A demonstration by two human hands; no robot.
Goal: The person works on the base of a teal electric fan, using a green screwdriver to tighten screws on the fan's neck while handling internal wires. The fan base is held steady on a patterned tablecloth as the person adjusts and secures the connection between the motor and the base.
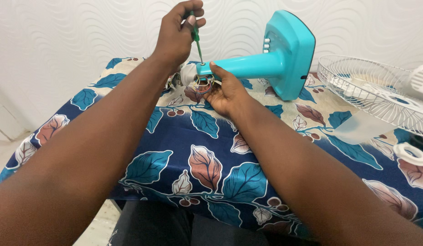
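Screwdriver (196,38) in left hand (177,32), tip on fan stand (266,59), right hand (225,91) beneath

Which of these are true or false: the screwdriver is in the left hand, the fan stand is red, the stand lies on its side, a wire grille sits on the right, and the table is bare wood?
1. The left hand holds the screwdriver. True.
2. The fan stand is red. False: it is turquoise.
3. The stand lies on its side. True; the right hand steadies it.
4. A white wire grille lies on the right. True.
5. The table is bare wood. False: a leaf-patterned cloth covers it.
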